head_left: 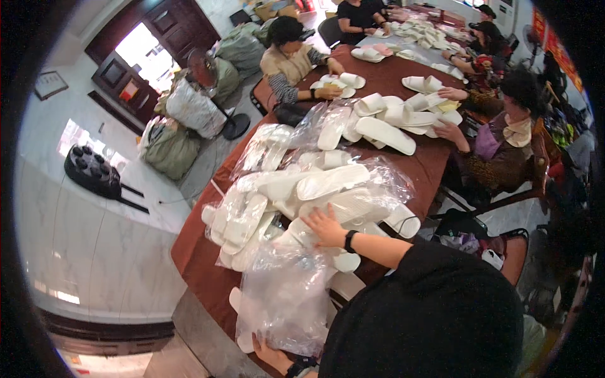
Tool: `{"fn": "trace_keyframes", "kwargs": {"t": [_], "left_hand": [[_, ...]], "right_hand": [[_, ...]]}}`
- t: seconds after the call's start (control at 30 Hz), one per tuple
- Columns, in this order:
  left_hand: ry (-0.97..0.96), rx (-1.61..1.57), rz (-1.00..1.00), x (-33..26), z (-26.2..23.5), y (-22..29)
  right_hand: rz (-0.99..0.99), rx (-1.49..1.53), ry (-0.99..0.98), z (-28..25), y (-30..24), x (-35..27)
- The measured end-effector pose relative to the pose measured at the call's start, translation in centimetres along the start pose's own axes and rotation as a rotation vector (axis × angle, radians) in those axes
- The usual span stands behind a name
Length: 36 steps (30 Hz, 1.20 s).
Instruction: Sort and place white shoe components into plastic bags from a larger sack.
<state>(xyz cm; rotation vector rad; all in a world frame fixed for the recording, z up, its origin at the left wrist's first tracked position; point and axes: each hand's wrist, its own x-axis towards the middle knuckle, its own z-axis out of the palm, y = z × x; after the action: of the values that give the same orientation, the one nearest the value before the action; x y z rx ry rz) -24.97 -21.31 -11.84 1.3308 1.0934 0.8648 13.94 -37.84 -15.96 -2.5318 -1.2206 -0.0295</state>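
A heap of white slippers (332, 181), many in clear plastic wrapping, lies on the table before me. My right hand (324, 227) rests palm down on the near part of the heap, fingers spread, with a dark band at the wrist. Close to me, a clear plastic bag (283, 296) lies spread over the table, crinkled and shiny, and white slipper ends stick out beside it. My left hand (271, 356) is at the bag's lower edge, its fingers bent over the film; part of the hand is hidden. My dark sleeve covers much of the lower right.
More slippers (384, 135) lie farther along the brown-covered table (195, 258). Several people sit around it, one at the far left (299, 69) and one at the right (510, 138), handling slippers. Stuffed sacks (170, 148) and a black fan base (236, 128) stand on the floor at left.
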Motion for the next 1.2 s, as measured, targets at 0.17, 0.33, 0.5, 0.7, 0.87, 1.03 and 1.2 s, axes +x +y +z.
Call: {"fn": "trace_keyframes", "kwargs": {"t": [0.17,0.33,0.5,0.7,0.87,1.03,1.2], "left_hand": [[-0.226,0.300,0.264,-0.5,-3.2,-3.2],[-0.070,0.512,0.421,-3.2,-1.6,0.4],[0.076,0.173,0.030,-4.5,1.6,4.5],[-0.074,0.342,0.372,-3.8,0.8,2.8],[-0.121,0.359,0.427,-2.4,0.7,0.8],[-0.071,-0.143,0.053,-0.4,2.3,1.8],[-0.017,0.005,0.086,-0.4,3.7,5.2]], "right_hand": [[-0.038,-0.194,0.031,0.7,3.6,3.9],[-0.054,-0.046,0.011,-2.3,2.4,5.1],[0.046,0.213,0.380,-10.2,5.6,8.8],[-0.036,0.913,0.716,-22.8,12.2,13.4],[-0.128,1.604,0.767,-32.0,6.3,12.0],[-0.236,1.557,0.714,-33.1,2.8,13.3],[-0.327,1.927,0.610,-34.3,-0.5,14.5]]}}
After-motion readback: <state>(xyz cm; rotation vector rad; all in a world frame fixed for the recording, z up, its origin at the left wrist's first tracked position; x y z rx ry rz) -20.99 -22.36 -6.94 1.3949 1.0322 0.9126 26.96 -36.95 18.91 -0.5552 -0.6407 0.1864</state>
